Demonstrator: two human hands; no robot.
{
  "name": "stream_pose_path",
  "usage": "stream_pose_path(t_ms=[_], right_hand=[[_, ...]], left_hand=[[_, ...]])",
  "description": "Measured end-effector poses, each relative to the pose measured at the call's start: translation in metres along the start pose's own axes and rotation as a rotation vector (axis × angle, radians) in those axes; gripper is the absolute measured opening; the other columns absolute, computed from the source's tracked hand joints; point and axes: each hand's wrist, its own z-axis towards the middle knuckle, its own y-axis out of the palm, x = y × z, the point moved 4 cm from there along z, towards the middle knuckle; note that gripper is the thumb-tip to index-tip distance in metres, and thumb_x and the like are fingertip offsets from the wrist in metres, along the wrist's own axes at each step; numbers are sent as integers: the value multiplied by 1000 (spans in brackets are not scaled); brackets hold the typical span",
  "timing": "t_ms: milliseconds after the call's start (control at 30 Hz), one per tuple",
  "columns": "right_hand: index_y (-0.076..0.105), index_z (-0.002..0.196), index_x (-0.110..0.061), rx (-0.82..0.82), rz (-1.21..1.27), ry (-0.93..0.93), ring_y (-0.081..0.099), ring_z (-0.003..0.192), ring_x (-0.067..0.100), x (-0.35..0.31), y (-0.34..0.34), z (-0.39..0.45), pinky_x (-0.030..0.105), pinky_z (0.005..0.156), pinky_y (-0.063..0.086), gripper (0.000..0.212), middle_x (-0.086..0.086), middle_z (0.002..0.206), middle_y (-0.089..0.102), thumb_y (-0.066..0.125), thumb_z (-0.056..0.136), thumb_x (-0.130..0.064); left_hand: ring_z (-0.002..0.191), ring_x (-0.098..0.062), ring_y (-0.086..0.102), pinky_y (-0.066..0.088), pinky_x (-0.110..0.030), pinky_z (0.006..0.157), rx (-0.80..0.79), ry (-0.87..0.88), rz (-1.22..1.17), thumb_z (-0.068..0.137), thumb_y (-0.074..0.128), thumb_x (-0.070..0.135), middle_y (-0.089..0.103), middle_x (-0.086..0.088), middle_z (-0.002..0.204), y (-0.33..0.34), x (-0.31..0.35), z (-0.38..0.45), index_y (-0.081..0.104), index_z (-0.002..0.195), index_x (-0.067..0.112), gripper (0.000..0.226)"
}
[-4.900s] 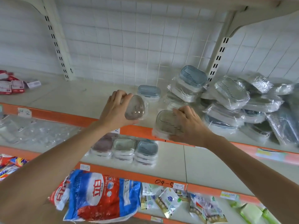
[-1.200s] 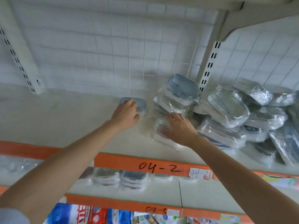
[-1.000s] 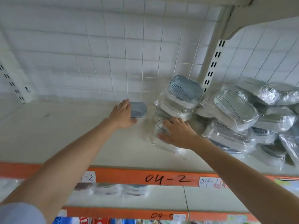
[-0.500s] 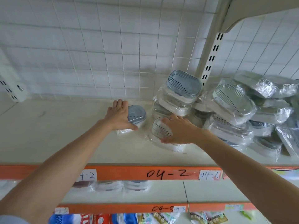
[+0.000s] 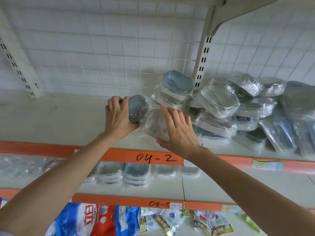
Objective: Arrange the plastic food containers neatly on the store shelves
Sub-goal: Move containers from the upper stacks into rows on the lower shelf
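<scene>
My left hand (image 5: 117,116) grips a small blue-grey lidded container pack (image 5: 137,108), tilted on its side above the upper shelf (image 5: 59,120). Right beside it, my right hand (image 5: 179,132) holds a clear-lidded wrapped container pack (image 5: 154,123), fingers spread over its top and thumb under its near edge. The two packs almost touch. A loose heap of wrapped containers (image 5: 219,106) lies behind and to the right on the same shelf.
The orange shelf edge (image 5: 119,154) is marked 04-2. On the shelf below stand neat stacks of containers (image 5: 136,172). Snack bags (image 5: 95,218) fill the bottom shelf. A white grid back wall and slotted upright (image 5: 202,65) close the rear.
My left hand has lifted the blue-grey pack off the shelf and tilted it toward me. My right hand has pulled the clear-lidded pack nearer the front edge. The camera has tipped downward.
</scene>
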Motion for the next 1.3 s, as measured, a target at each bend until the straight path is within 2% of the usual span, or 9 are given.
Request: stream_pose_path(t_ms=[267, 333, 433, 533, 633, 700, 800, 1033, 1300], right_hand=[[38, 141, -5, -90, 45, -33, 46, 116, 31, 36, -30, -104, 40, 96, 35, 91, 12, 130, 47, 77, 67, -40], [39, 140, -5, -131, 31, -33, 45, 119, 32, 47, -32, -133, 41, 98, 35, 89, 12, 132, 47, 77, 67, -40], [31, 144, -9, -245, 15, -31, 36, 128, 29, 60, -24, -177, 39, 104, 26, 90, 8, 141, 37, 71, 72, -45], [18, 149, -14, -389, 31, -15, 26, 135, 23, 71, -5, -219, 35, 110, 17, 92, 3, 148, 27, 64, 78, -49], [10, 151, -18, -503, 7, 4, 22, 137, 20, 84, 19, -249, 32, 112, 12, 93, -1, 151, 21, 60, 81, -53], [11, 150, -21, -570, 18, 45, 22, 137, 19, 91, 38, -264, 32, 112, 10, 92, -2, 150, 22, 61, 80, -53], [18, 148, -25, -654, 46, 106, 22, 137, 17, 97, 66, -282, 34, 111, 10, 86, -6, 150, 24, 63, 79, -52], [32, 139, -29, -737, 102, 210, 25, 136, 15, 113, 153, -291, 37, 112, 13, 72, -10, 147, 27, 65, 78, -46], [32, 142, -29, -765, 171, 254, 18, 141, 13, 121, 265, -276, 37, 113, 10, 68, -6, 154, 20, 62, 83, -46]], left_hand=[[93, -36, 46, 40, -44, 78, 21, 87, 58, 49, 81, 60, 47, -21, 102, -33, 72, -70, 54, 121, 3, 96], [91, -34, 46, 41, -43, 77, 0, 124, 82, 50, 77, 68, 48, -20, 101, -36, 88, -96, 55, 119, 3, 97], [91, -35, 47, 43, -44, 77, -84, 177, 85, 44, 83, 61, 48, -20, 102, -31, 106, -138, 55, 120, 4, 99], [97, -32, 46, 43, -43, 82, -276, 247, 131, 51, 80, 60, 46, -16, 109, -13, 120, -182, 46, 129, 7, 100], [118, -25, 35, 30, -42, 98, -647, 251, 228, 64, 70, 65, 33, -6, 126, 22, 121, -218, 19, 145, 19, 106], [125, -24, 29, 28, -42, 103, -817, 188, 213, 66, 66, 69, 31, -5, 132, 45, 118, -235, 16, 148, 21, 107], [124, -24, 32, 33, -39, 102, -924, 141, 168, 70, 69, 63, 34, -5, 133, 76, 119, -253, 21, 146, 22, 99], [124, -23, 36, 31, -35, 101, -929, 87, 110, 75, 69, 54, 38, -5, 135, 165, 111, -277, 33, 141, 22, 82], [136, -25, 26, 20, -36, 112, -886, 26, 82, 84, 66, 43, 31, -8, 146, 260, 84, -297, 34, 144, 23, 71]])
